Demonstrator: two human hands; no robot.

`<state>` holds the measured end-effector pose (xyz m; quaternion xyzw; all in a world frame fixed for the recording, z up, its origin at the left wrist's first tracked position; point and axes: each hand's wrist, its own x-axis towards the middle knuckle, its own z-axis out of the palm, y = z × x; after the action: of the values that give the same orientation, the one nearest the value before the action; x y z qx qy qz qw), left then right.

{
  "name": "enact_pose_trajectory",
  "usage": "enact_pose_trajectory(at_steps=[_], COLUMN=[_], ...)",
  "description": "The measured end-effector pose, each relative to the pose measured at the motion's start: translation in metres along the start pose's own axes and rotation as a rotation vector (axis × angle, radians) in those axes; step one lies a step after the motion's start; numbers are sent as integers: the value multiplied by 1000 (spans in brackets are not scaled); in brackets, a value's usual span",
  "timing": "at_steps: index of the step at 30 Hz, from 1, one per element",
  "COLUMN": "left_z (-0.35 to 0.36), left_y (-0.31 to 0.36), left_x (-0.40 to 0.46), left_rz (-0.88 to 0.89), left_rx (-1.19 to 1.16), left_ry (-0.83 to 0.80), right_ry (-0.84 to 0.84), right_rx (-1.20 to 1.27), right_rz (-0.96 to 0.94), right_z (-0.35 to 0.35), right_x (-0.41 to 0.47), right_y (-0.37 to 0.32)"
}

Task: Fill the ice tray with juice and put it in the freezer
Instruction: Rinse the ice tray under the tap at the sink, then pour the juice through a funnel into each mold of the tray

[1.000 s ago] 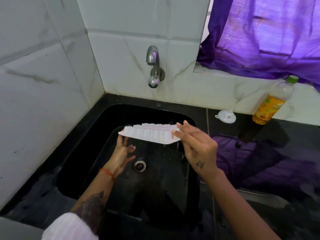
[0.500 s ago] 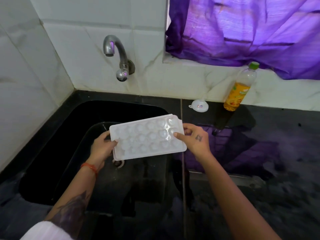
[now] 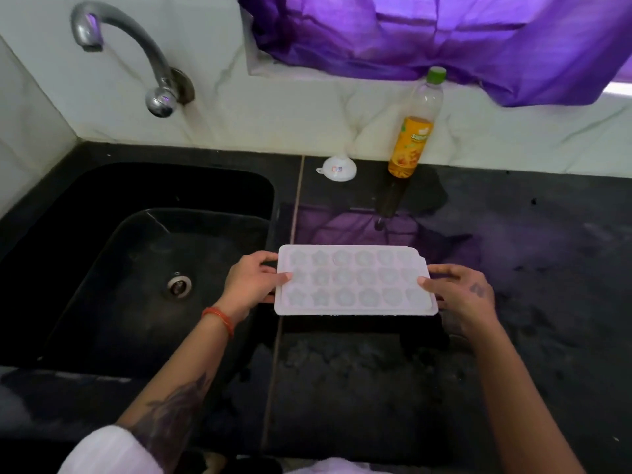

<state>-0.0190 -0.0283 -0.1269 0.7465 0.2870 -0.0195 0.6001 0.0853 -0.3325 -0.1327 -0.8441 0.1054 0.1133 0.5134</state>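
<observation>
Head view: the bottle [image 3: 415, 131] at 1 o'clock stands upright against the marble wall, with a green cap and an orange-yellow label; its print is too blurred to read. The small white funnel [image 3: 338, 168] just left of it carries a red-and-blue mark, also unreadable.

The white tray [image 3: 355, 280] sits near centre over the black counter [image 3: 513, 268], cups up, just right of the sink [image 3: 136, 268]; whether it touches the counter cannot be told. The left hand [image 3: 251, 285] pinches its left end, thumb on top and fingers beneath. The right hand [image 3: 460, 292] pinches the right end the same way.

A tap [image 3: 136, 59] juts from the wall at 11 o'clock. A purple curtain [image 3: 427, 39] hangs at 12 to 2 o'clock, behind the bottle's cap. The sink drain [image 3: 179, 285] lies at 9 o'clock.
</observation>
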Motion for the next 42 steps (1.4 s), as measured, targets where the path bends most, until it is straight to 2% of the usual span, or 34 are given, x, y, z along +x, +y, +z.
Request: enact_pose_trajectory(at_steps=[11,15,18,21,27,31,34,37,42], left_z=[32,30,35,46,93,114,118,117,115], left_y=[-6,6,23,43,88,90,71,51,46], left_x=[-1,9,23,46,109,149,163,169,164], left_rz=[-37,116,219,377,642,586,507,527,564], left_rx=[140,418,506,619,877,1153,1213,1214,1182], left_ry=[44,169,207,160,-2,-144,-256,-223,-210], right_ry=[-18,-75,-44,-56,-23,92,214,290,369], right_rx=[-105,-250,-388,-446,-303,-213,-90,-62,-190], right_rz=[27,43,17,-76,-228,-243,-224,-224,-285], right_z=[-13,-18,-22,-20,6,35,54,68,64], right_x=[3,13,24,50,136,193,220,234,232], right_y=[27,19,-3,-44,-134,-169,-176,-169,-159])
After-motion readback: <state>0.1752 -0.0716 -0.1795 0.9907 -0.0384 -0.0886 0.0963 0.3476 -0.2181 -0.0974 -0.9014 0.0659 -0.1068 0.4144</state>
